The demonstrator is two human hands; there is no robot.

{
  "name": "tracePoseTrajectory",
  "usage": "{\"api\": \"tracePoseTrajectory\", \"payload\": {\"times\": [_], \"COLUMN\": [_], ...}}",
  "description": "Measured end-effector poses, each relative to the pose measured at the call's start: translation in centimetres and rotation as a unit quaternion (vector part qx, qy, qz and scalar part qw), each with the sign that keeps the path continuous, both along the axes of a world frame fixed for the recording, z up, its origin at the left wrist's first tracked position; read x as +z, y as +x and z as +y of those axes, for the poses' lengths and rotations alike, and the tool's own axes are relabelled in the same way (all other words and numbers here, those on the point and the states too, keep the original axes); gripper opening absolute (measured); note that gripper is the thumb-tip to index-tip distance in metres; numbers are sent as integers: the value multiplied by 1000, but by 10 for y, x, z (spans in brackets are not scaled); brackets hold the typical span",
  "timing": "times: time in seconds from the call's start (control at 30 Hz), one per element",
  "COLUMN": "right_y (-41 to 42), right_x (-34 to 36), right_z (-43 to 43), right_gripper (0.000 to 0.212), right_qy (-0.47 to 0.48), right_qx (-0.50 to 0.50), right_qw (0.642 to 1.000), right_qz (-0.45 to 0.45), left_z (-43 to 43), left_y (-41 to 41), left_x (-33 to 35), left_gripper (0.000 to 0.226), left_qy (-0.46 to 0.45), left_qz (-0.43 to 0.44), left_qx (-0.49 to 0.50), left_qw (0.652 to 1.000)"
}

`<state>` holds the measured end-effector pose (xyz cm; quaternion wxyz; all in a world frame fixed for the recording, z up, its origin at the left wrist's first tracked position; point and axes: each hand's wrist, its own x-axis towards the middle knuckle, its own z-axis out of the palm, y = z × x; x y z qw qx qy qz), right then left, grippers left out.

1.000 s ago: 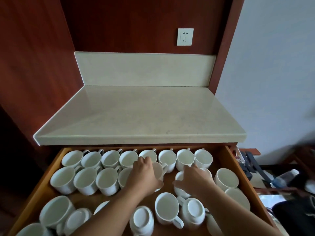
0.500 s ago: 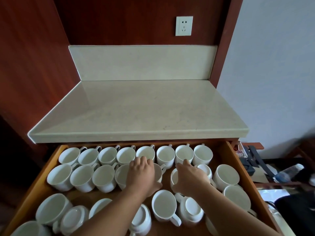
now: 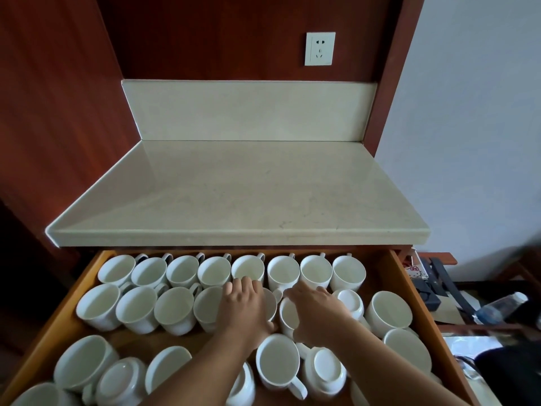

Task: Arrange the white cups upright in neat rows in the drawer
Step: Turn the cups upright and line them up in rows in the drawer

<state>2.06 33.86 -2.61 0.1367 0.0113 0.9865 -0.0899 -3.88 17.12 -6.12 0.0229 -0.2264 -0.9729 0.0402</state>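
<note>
Fingers of my left hand [image 3: 245,306] curl over a white ceramic cup [image 3: 268,303] in the second row, clamped on its rim and wall, so I can nudge it in line beside its neighbours. My right hand [image 3: 317,310] lies over the next white cup [image 3: 288,316], just beside the first; whether it is closed on that cup or only resting on it I cannot tell, since the palm hides the contact. Both hands work side by side because this is where the second row ends and needs extending. Behind them, the back row of white cups [image 3: 231,271] stands upright, handles turned away under the pale stone counter [image 3: 240,194]. Nearer me in the open wooden drawer [image 3: 398,291], loose cups lie scattered, some upside down like the one showing its base [image 3: 325,366], so I judge the job roughly half done
</note>
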Motion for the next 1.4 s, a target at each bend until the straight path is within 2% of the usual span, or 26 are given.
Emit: {"api": "tracePoseTrajectory", "payload": {"times": [0.1, 0.2, 0.3, 0.43, 0.6, 0.73, 1.0, 1.4], "right_y": [4, 6, 6, 4, 4, 8, 14, 7], "right_x": [-4, -7, -9, -10, -8, -11, -18, -24], "right_z": [0, -2, -4, -4, -4, -3, -7, -6], "right_gripper": [73, 70, 67, 76, 87, 90, 67, 60], "right_qy": [-6, -15, -22, -44, -63, -75, -74, -130], "right_qx": [-31, -62, -74, -67, -41, -60, -122, -169], "right_qw": [999, 998, 997, 997, 997, 995, 989, 976], "right_qz": [7, 9, 10, 17, 19, 30, 43, 42], "left_z": [-1, -9, -26, -47, -46, -47, -52, -48], "left_y": [-1, -3, -7, -5, -7, -9, -6, -9], "left_x": [3, 9, 14, 17, 11, 1, 0, -4], "left_gripper": [79, 77, 56, 16, 15, 29, 34, 34], "left_qy": [11, 24, 52, 55, -14, -14, 25, 17], "left_qz": [-16, -44, -37, -81, -50, -30, -15, -6], "left_qx": [0, -20, -97, -225, -263, -282, -294, -268], "left_qw": [1000, 999, 993, 969, 964, 959, 955, 963]}}
